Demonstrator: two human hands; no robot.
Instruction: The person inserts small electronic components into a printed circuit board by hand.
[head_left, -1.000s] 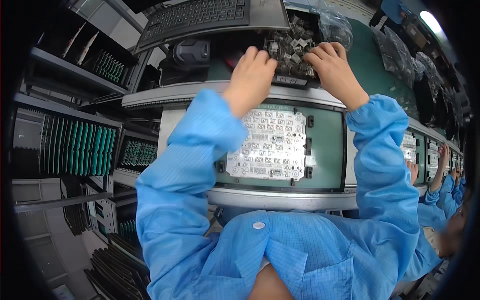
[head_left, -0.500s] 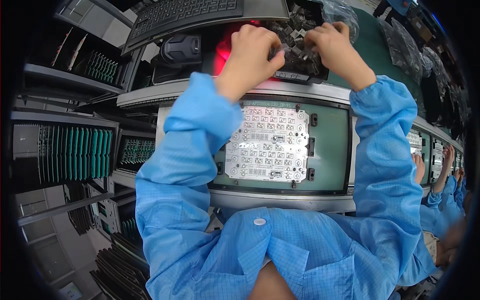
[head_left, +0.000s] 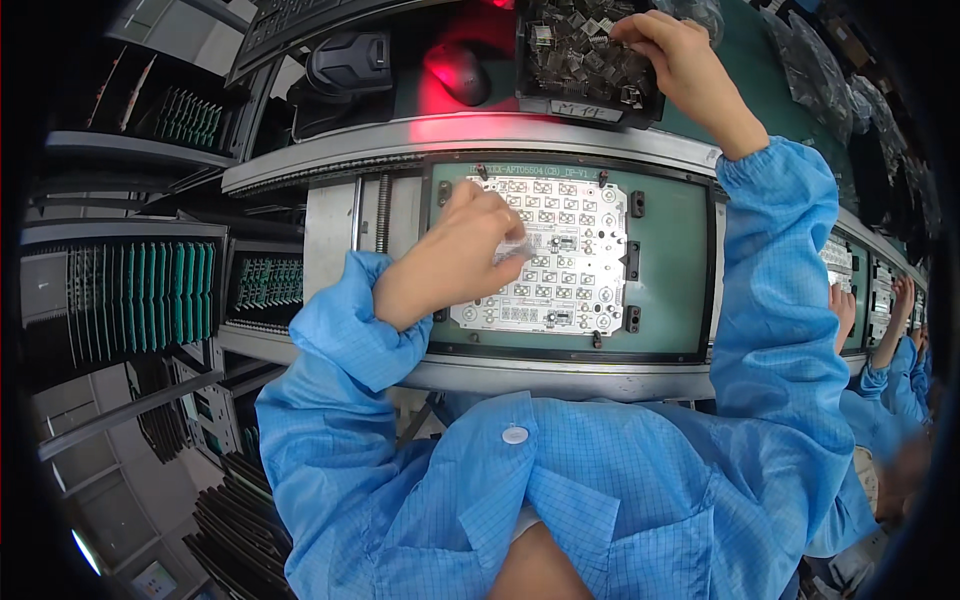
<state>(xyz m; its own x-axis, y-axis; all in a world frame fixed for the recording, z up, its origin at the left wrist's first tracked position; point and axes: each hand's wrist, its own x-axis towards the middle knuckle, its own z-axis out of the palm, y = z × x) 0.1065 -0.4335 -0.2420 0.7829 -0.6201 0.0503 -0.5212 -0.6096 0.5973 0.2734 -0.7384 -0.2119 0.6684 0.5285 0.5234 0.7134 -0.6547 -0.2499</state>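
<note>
My left hand (head_left: 455, 255) is over the left half of a white circuit board (head_left: 590, 275), its fingers pinched around a small pale component (head_left: 513, 249), blurred, just above the board's middle. That board lies in a green-based fixture (head_left: 665, 290) with black clamps around it. Up at the back, my right hand (head_left: 685, 65) reaches over the right side of a black bin (head_left: 540, 104) heaped with small dark and silvery electronic components (head_left: 585, 60). Its thumb and fingers are closed together at the heap; whatever they hold cannot be made out.
A black mouse (head_left: 465, 80) lies in red light left of the bin, beside a dark scanner-like device (head_left: 350, 65) and a keyboard (head_left: 290, 30). Racks of green boards (head_left: 145, 300) stand at left. Clear plastic bags (head_left: 810, 80) lie at back right; other people's hands (head_left: 900, 305) work farther right.
My left hand has come from the bin back toward me and down over the board with a small component. My right hand has stayed at the bin. The view has shifted slightly.
</note>
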